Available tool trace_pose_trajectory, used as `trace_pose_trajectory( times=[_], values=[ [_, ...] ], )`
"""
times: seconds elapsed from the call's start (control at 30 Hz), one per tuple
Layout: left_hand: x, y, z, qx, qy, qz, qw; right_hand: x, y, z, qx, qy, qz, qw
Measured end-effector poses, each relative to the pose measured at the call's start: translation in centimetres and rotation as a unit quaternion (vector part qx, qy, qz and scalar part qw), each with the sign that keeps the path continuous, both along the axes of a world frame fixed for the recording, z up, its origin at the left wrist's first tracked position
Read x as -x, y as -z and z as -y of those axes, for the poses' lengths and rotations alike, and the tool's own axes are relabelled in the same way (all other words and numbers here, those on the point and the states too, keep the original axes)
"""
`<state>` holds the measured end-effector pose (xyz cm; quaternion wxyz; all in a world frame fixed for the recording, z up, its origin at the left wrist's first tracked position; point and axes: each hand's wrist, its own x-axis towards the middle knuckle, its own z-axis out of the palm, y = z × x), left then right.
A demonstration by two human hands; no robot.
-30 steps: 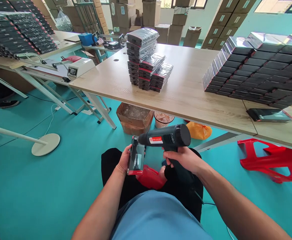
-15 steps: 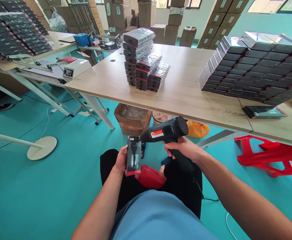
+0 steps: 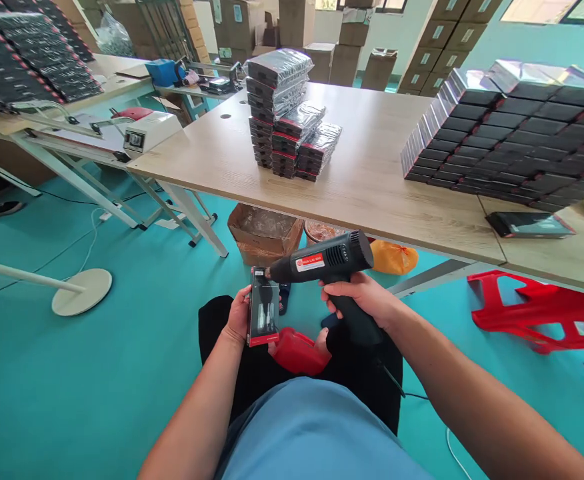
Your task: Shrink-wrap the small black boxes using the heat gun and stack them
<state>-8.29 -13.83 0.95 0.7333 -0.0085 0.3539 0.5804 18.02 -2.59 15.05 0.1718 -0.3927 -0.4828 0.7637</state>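
A black heat gun (image 3: 322, 259) with a red and white label is gripped by its handle in my right hand (image 3: 359, 298), nozzle pointing left. My left hand (image 3: 239, 316) is closed around the left side of a slim black box (image 3: 264, 308) with a red lower edge, held upright over my lap. The nozzle tip is at the box's upper part; whether it touches, I cannot tell. A cable runs down from the gun's handle. Behind them on the table stands a stepped stack of film-wrapped boxes (image 3: 285, 117).
The wooden table (image 3: 372, 167) spans the front, with a large stack of boxes (image 3: 507, 140) and one loose box (image 3: 529, 225) on its right. Below it are an open carton (image 3: 262, 230) and an orange bag (image 3: 395, 257). A red stool (image 3: 542, 310) lies right; a white stand base (image 3: 82, 293) is left.
The heat gun and the box have shifted slightly left and up in view. The nozzle now overlaps the box's upper front more. Both hands keep their hold.
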Motion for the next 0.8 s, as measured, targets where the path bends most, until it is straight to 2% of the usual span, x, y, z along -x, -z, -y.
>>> trace_pose_trajectory(
  times=[0.17,0.23,0.33,0.4,0.47,0.53,0.6,0.73,0.8],
  values=[
    [0.3,0.3,-0.2,-0.008,-0.019,-0.004,1.000,-0.5,0.1,0.1,-0.011,0.016,-0.003,1.000],
    [0.4,0.1,-0.1,0.003,-0.028,-0.003,1.000,-1.4,0.2,0.5,-0.013,-0.035,0.027,0.999],
    [0.5,-0.2,0.1,0.016,-0.043,-0.002,0.999,-2.8,0.3,1.5,-0.010,-0.168,0.057,0.984],
    [0.5,-0.4,0.1,0.021,-0.056,-0.001,0.998,-2.9,0.3,2.0,-0.024,-0.207,0.061,0.976],
    [0.4,-0.5,0.0,0.033,-0.064,-0.003,0.997,-2.2,0.3,2.1,-0.053,-0.174,0.065,0.981],
    [0.3,-0.6,-0.2,0.041,-0.066,-0.005,0.997,-1.3,0.1,1.9,-0.084,-0.112,0.070,0.988],
    [0.3,-0.7,-0.4,0.042,-0.071,-0.006,0.997,-0.9,-0.1,1.6,-0.105,-0.107,0.078,0.986],
    [1.0,-0.9,-0.3,0.021,-0.089,-0.006,0.996,-1.9,-0.2,2.5,-0.061,-0.264,0.090,0.958],
    [1.6,-0.8,0.0,0.004,-0.108,-0.020,0.994,-2.8,0.2,3.4,-0.025,-0.263,0.082,0.961]
  ],
)
